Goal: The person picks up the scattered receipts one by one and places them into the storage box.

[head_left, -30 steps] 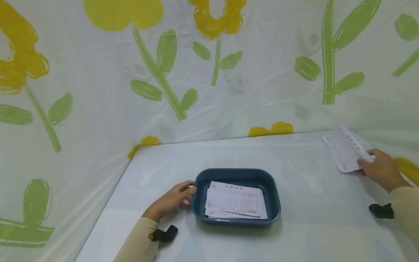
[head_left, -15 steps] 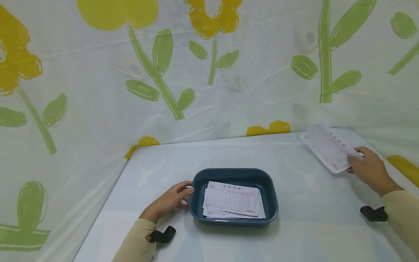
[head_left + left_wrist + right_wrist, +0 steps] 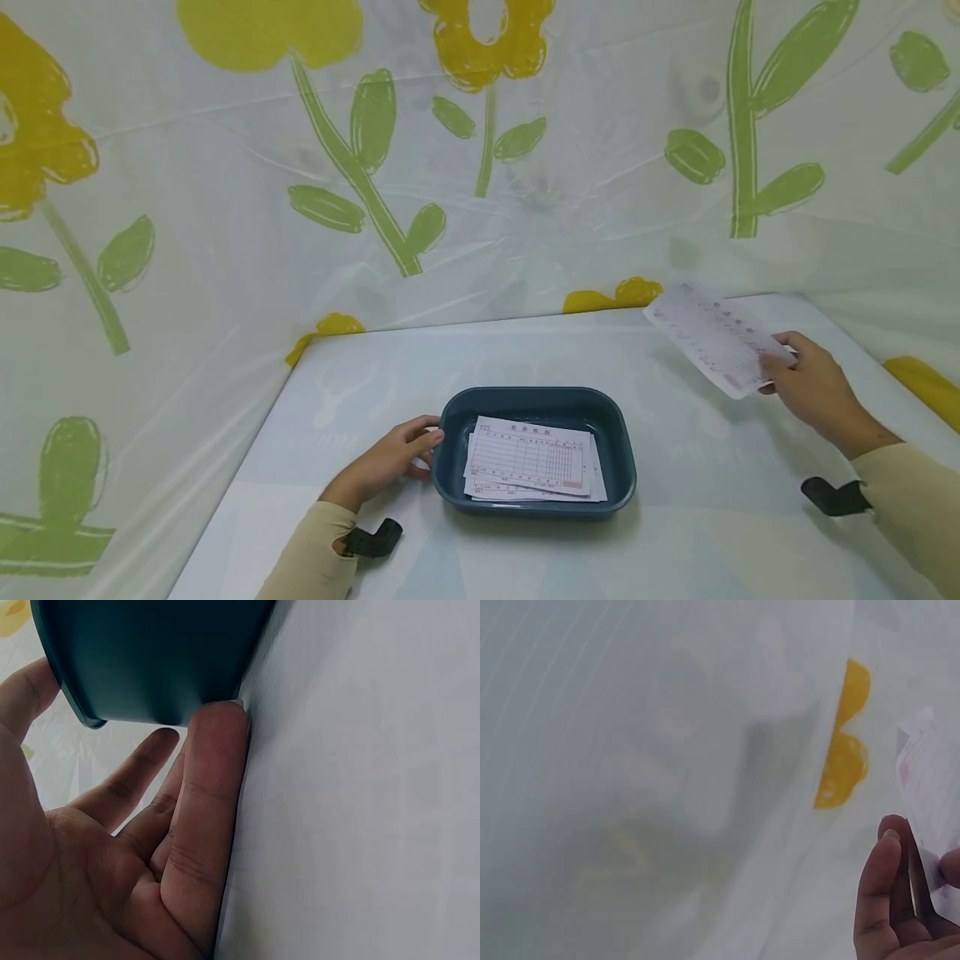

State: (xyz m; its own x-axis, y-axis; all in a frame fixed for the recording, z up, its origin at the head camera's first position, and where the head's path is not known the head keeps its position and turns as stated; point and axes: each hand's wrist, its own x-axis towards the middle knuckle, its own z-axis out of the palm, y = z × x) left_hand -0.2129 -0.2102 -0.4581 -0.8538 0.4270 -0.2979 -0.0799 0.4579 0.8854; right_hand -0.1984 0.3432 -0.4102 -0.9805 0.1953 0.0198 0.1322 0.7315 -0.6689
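In the head view a dark teal plastic tray [image 3: 617,450] stands on the table, with a few printed receipt slips [image 3: 528,454] lying overlapped inside. My left hand [image 3: 390,458] rests at its left end. The left wrist view shows the thumb touching the tray's rim and the other fingers [image 3: 206,795] extended along the table, reaching the wall's lower edge. Off to the right, my right hand [image 3: 813,387] pinches a receipt slip [image 3: 708,337] by its near right end, above the table. In the right wrist view, part of that slip [image 3: 934,787] shows between thumb and fingers.
The white table [image 3: 712,500] extends around the tray. A white cloth with printed flowers [image 3: 540,233] hangs behind the table's back edge and along its sides. Black wrist straps [image 3: 832,497] sit over both sleeves.
My right hand has moved left with the receipt slip, bringing it closer to the tray. The slip now lies flatter toward the camera. My left hand and the tray stay together, nearly unmoved.
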